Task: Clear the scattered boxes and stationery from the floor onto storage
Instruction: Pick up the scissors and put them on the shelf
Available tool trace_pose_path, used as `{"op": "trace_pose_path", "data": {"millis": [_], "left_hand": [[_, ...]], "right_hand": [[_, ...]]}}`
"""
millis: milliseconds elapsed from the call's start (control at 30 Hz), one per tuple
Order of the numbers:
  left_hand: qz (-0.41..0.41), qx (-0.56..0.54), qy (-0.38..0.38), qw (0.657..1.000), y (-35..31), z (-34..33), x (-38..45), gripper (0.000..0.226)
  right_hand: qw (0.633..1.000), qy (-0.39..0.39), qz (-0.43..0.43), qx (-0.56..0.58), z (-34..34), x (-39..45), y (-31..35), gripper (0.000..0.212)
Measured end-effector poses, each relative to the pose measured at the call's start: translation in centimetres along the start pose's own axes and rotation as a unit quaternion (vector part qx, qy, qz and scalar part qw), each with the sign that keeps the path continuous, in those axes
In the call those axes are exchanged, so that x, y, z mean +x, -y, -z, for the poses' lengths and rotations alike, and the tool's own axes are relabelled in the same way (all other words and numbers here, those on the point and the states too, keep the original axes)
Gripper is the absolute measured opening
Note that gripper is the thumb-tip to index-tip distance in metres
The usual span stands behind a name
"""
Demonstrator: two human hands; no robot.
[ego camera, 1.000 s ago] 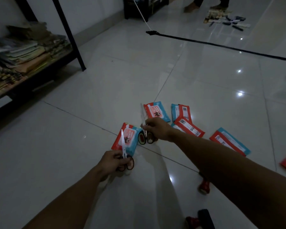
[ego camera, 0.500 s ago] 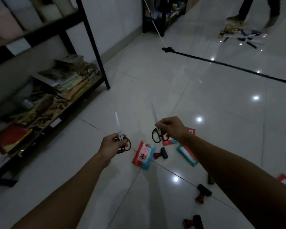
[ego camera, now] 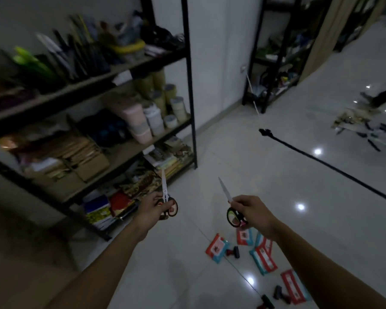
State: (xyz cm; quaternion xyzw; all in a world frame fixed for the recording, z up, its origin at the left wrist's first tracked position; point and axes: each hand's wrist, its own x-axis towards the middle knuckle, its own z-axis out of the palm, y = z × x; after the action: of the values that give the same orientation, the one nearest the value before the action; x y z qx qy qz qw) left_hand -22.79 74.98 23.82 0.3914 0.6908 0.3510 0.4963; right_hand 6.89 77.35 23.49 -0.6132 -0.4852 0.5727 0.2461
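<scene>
Two bare arms reach out over a glossy pale tiled floor that mirrors small ceiling lights. On the left stands a black metal-framed shelf unit with wooden boards, crowded with blurred goods: tape rolls, tubs, flat cardboard boxes and stacked paper. Flat red-and-blue packets lie scattered on the tiles below the right arm, which covers some of them; small red-and-black stamps lie among them. The left hand curls round the dark handle loops of a pair of scissors, its pale metal blades closed and pointing up. The right hand pinches a second pair of scissors near the pivot, blades tilted up and to the left, black loops hanging below the fingers. Far right, a dim heap of dark items is too blurred to name. Compared with half a second ago, the view has swung up, showing more of the shelves, and both hands are higher above the packets.
</scene>
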Motion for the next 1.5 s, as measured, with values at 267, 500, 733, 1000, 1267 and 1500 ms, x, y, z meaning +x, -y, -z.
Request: {"op": "trace_pose_path", "data": {"millis": [267,500,733,1000,1267,1500], "left_hand": [[0.003,-0.078,-0.048,0.996,-10.1,8.0,-7.1,0.020],[-0.018,-0.101,-0.089,0.991,-13.7,14.5,-7.5,0.017],[-0.079,-0.021,-0.121,0.989,-16.7,22.8,-2.8,0.015],[-0.130,-0.049,-0.122,0.983,-22.2,31.3,0.9,0.015],[-0.169,-0.096,-0.214,0.957,-27.9,38.0,7.7,0.006],[-0.189,-0.086,-0.293,0.933,-31.9,42.7,14.9,0.008]], "right_hand": [[0.995,0.061,0.038,0.074,-3.1,-3.9,13.2,0.025],[0.989,0.080,0.067,0.106,-7.6,-2.4,21.3,0.037],[0.985,0.069,0.126,0.093,-13.7,2.0,28.9,0.042],[0.966,0.065,0.203,0.149,-21.1,5.7,38.5,0.028],[0.960,0.099,0.256,0.056,-25.4,11.2,48.3,0.026],[0.948,0.171,0.267,0.018,-29.0,19.3,57.3,0.039]]}}
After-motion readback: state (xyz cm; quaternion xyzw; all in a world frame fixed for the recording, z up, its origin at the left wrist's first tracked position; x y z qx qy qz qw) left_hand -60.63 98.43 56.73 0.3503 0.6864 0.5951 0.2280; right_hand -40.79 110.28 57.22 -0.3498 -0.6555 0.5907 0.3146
